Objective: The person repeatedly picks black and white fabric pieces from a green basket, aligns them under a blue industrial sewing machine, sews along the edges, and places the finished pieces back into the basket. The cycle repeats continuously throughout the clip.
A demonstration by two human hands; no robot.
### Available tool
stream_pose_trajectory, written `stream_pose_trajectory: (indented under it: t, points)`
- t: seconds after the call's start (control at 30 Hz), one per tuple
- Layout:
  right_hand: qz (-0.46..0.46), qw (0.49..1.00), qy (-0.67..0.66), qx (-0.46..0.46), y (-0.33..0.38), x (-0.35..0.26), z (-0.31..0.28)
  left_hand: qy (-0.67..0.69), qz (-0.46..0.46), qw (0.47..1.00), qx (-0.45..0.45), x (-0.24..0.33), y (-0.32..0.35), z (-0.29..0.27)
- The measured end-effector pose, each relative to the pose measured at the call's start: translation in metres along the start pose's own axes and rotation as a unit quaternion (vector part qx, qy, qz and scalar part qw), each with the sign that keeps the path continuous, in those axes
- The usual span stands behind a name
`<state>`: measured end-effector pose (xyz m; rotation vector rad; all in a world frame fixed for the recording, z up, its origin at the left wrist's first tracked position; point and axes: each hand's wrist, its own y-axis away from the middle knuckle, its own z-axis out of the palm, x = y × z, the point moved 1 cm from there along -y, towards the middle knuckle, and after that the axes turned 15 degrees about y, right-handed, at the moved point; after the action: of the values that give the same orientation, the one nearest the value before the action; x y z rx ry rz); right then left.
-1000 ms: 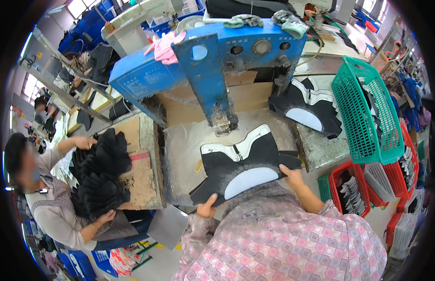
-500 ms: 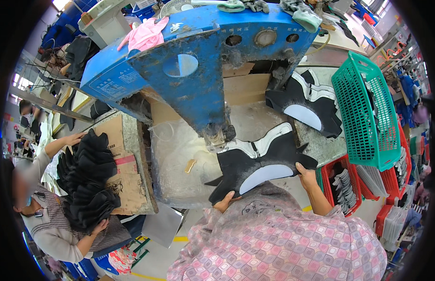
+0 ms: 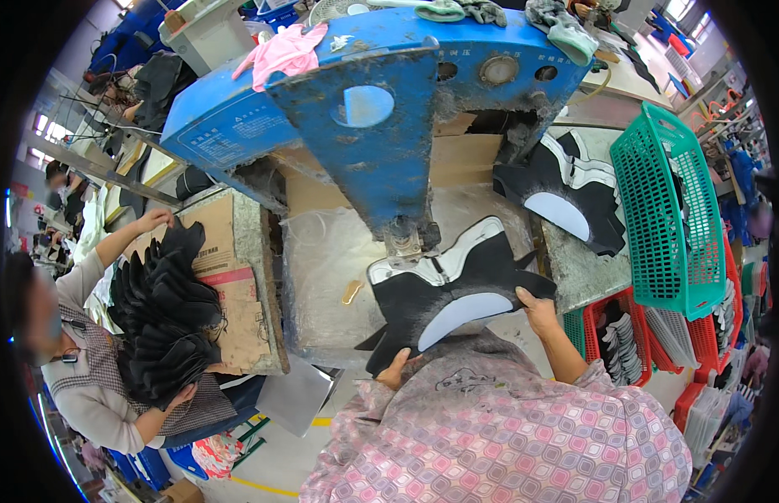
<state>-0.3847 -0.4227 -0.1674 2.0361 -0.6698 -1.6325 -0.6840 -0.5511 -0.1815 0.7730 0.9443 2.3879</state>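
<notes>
Since a second ago the shoe upper [image 3: 456, 289] slid under the blue press head [image 3: 389, 159]. Left hand [image 3: 395, 369] and right hand [image 3: 538, 312] pinch its floppy, light edges; grip there.

Left hand [image 3: 395, 367] mostly hidden under shoe upper [image 3: 456, 293].

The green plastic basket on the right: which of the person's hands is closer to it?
Right. The right hand holds the black shoe upper's right edge, just left of the green basket; the left hand grips the upper's lower left edge, farther away.
</notes>
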Motion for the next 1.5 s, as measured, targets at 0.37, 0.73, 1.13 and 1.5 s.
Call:
stream_pose_trajectory:
  t: [0.37,0.73,1.13,1.5]
  points:
    - [-0.106,0.992,-0.059,-0.015,0.003,-0.014,0.019,0.001,0.186,0.982,0.019,0.027,0.027,0.016]
    - [0.031,0.988,-0.111,-0.105,0.017,-0.040,0.058,-0.154,0.411,0.898,0.015,0.074,0.063,0.028]
    - [-0.065,0.987,-0.074,-0.129,0.075,-0.042,0.075,0.069,0.385,0.920,0.000,0.100,0.094,0.001]
    - [-0.055,0.977,0.030,-0.205,0.091,-0.039,0.092,0.053,0.438,0.893,0.082,0.083,0.137,-0.022]
